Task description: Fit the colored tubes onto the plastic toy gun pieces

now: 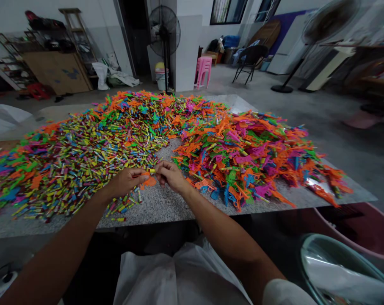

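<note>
My left hand (128,181) pinches a flat orange plastic toy piece (148,182) over the table's near part. Close beside it, my right hand (171,174) has its fingertips closed on a small yellow tube (152,170). The tube's end meets the orange piece; whether they are joined is too small to tell. Left of my hands spreads a heap of small multicoloured tubes (93,148). To the right lies a pile of flat plastic toy pieces (242,148) in orange, green, pink and blue, some with tubes on them.
The speckled grey tabletop (172,207) shows between the piles. Below its right edge stand a pink tub (379,224) and a green-rimmed bin (319,241) with clear plastic in it. Farther back are a standing fan (164,31), pink stools (203,70) and a black chair (252,59).
</note>
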Demonstrator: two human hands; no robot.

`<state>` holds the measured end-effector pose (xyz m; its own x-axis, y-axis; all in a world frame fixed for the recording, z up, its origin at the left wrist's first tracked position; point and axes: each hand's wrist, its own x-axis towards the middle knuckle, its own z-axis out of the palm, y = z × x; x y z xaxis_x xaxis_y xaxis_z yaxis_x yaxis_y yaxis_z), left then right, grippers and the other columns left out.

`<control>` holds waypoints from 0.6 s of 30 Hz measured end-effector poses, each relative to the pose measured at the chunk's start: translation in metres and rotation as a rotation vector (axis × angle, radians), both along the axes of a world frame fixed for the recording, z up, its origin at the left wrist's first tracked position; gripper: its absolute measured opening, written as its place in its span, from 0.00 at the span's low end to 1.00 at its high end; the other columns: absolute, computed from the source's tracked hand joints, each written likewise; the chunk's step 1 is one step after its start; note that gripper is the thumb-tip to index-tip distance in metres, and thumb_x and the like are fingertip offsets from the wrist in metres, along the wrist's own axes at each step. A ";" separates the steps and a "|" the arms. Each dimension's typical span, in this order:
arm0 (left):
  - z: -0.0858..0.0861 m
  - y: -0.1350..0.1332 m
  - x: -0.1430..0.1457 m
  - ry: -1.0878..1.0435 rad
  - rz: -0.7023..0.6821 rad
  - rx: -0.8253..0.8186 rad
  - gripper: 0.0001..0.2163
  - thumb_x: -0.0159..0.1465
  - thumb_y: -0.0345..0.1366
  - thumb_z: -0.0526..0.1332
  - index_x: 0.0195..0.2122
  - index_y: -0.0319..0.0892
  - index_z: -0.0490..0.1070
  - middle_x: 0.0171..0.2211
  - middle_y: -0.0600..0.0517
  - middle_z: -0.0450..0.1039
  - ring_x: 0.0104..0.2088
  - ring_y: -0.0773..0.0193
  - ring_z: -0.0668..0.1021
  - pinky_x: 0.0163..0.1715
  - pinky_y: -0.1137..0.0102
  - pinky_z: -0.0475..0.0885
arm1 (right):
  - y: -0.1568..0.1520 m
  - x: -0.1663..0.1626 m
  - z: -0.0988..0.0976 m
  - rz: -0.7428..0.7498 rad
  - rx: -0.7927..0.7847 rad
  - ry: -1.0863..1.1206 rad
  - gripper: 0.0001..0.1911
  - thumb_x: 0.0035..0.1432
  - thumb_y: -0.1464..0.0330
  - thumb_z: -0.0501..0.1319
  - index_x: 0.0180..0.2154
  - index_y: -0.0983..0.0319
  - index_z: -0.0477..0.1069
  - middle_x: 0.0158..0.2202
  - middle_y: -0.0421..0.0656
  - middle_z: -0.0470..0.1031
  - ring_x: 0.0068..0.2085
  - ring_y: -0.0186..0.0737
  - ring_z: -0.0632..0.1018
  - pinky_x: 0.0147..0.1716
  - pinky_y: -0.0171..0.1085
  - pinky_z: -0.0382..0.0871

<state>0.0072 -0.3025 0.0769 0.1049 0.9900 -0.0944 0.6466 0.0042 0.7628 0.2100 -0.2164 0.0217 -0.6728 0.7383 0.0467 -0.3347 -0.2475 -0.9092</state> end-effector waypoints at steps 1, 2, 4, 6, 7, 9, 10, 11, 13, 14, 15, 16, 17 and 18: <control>0.000 0.000 0.000 0.013 -0.008 0.007 0.22 0.67 0.56 0.61 0.35 0.41 0.80 0.26 0.55 0.71 0.28 0.66 0.70 0.29 0.71 0.63 | 0.001 0.000 -0.001 0.011 -0.005 -0.004 0.11 0.54 0.60 0.67 0.34 0.60 0.70 0.21 0.32 0.71 0.16 0.28 0.65 0.15 0.29 0.62; 0.000 0.001 -0.001 0.024 -0.015 0.009 0.22 0.67 0.56 0.61 0.35 0.41 0.80 0.27 0.55 0.71 0.28 0.66 0.70 0.29 0.71 0.63 | 0.001 0.000 -0.002 0.019 -0.012 -0.006 0.11 0.54 0.60 0.66 0.34 0.60 0.70 0.21 0.32 0.72 0.16 0.28 0.65 0.15 0.29 0.62; 0.000 0.001 -0.001 0.041 -0.025 0.009 0.21 0.67 0.55 0.60 0.34 0.40 0.79 0.28 0.55 0.72 0.29 0.65 0.71 0.30 0.71 0.64 | 0.002 0.000 -0.004 0.017 -0.035 0.001 0.10 0.54 0.61 0.66 0.34 0.60 0.70 0.20 0.32 0.71 0.15 0.28 0.64 0.14 0.30 0.61; 0.001 0.002 -0.001 0.053 -0.027 0.012 0.21 0.67 0.55 0.60 0.34 0.40 0.80 0.28 0.55 0.73 0.30 0.65 0.71 0.31 0.71 0.65 | 0.002 0.000 -0.005 0.016 -0.060 0.014 0.10 0.53 0.61 0.65 0.34 0.59 0.69 0.19 0.32 0.71 0.15 0.29 0.63 0.14 0.30 0.61; 0.001 0.002 -0.001 0.055 -0.029 0.010 0.21 0.67 0.55 0.61 0.35 0.40 0.80 0.29 0.55 0.73 0.30 0.65 0.72 0.31 0.71 0.65 | 0.001 0.000 -0.006 0.018 -0.071 0.020 0.10 0.53 0.61 0.66 0.34 0.59 0.69 0.19 0.32 0.71 0.14 0.29 0.63 0.14 0.30 0.61; 0.001 0.003 -0.002 0.052 -0.029 0.004 0.21 0.67 0.55 0.61 0.36 0.41 0.80 0.29 0.55 0.73 0.30 0.65 0.72 0.32 0.71 0.65 | 0.000 0.000 -0.007 0.026 -0.086 0.027 0.12 0.53 0.60 0.67 0.34 0.59 0.68 0.19 0.32 0.71 0.14 0.29 0.63 0.14 0.31 0.61; 0.001 0.004 -0.003 0.052 -0.029 0.001 0.21 0.67 0.55 0.61 0.36 0.41 0.80 0.29 0.55 0.73 0.30 0.65 0.72 0.31 0.71 0.65 | 0.000 0.000 -0.007 0.027 -0.092 0.031 0.12 0.53 0.60 0.67 0.34 0.59 0.68 0.19 0.32 0.71 0.14 0.29 0.63 0.14 0.31 0.61; 0.001 0.004 -0.003 0.053 -0.029 0.000 0.20 0.67 0.54 0.61 0.35 0.41 0.80 0.29 0.55 0.73 0.30 0.65 0.71 0.31 0.71 0.65 | -0.001 0.000 -0.008 0.025 -0.098 0.035 0.12 0.53 0.60 0.67 0.34 0.59 0.68 0.19 0.32 0.72 0.14 0.29 0.63 0.14 0.31 0.61; 0.000 0.005 -0.003 0.053 -0.031 0.002 0.20 0.67 0.54 0.62 0.34 0.40 0.79 0.28 0.55 0.72 0.29 0.65 0.71 0.30 0.72 0.64 | -0.001 0.000 -0.009 0.026 -0.105 0.037 0.12 0.54 0.60 0.67 0.34 0.59 0.69 0.19 0.32 0.72 0.14 0.29 0.63 0.14 0.31 0.62; 0.000 0.005 -0.003 0.049 -0.036 0.001 0.20 0.67 0.54 0.62 0.34 0.40 0.79 0.27 0.55 0.72 0.29 0.65 0.71 0.30 0.72 0.64 | -0.002 -0.001 -0.010 0.028 -0.106 0.036 0.12 0.54 0.60 0.68 0.34 0.59 0.69 0.19 0.32 0.72 0.14 0.29 0.63 0.14 0.31 0.62; -0.001 0.005 -0.003 0.044 -0.042 -0.003 0.20 0.66 0.53 0.62 0.33 0.40 0.79 0.27 0.55 0.72 0.29 0.65 0.71 0.30 0.72 0.64 | -0.002 -0.001 -0.011 0.029 -0.105 0.034 0.12 0.54 0.60 0.68 0.34 0.59 0.69 0.19 0.32 0.72 0.14 0.29 0.63 0.14 0.31 0.62; -0.001 0.005 -0.003 0.039 -0.047 -0.007 0.20 0.66 0.53 0.62 0.34 0.40 0.79 0.27 0.55 0.72 0.29 0.65 0.71 0.30 0.72 0.65 | -0.002 -0.002 -0.011 0.028 -0.101 0.033 0.12 0.54 0.59 0.68 0.34 0.59 0.69 0.19 0.32 0.72 0.14 0.29 0.63 0.14 0.30 0.62; -0.002 0.005 -0.003 0.036 -0.051 -0.013 0.20 0.67 0.53 0.62 0.35 0.40 0.80 0.28 0.55 0.73 0.30 0.64 0.71 0.31 0.72 0.65 | -0.003 -0.002 -0.012 0.025 -0.094 0.032 0.13 0.55 0.59 0.68 0.34 0.59 0.69 0.19 0.31 0.71 0.14 0.29 0.63 0.14 0.30 0.62; -0.002 0.006 -0.003 0.034 -0.051 -0.017 0.20 0.67 0.53 0.62 0.36 0.41 0.80 0.28 0.54 0.74 0.30 0.64 0.72 0.31 0.71 0.66 | -0.003 -0.002 -0.012 0.022 -0.083 0.031 0.13 0.55 0.59 0.67 0.34 0.59 0.68 0.19 0.31 0.71 0.14 0.29 0.63 0.14 0.30 0.62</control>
<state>0.0044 -0.2970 0.0746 0.1520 0.9816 -0.1158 0.6720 -0.0167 0.7403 0.2079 -0.2193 0.0098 -0.6883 0.7254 0.0068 -0.3560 -0.3296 -0.8744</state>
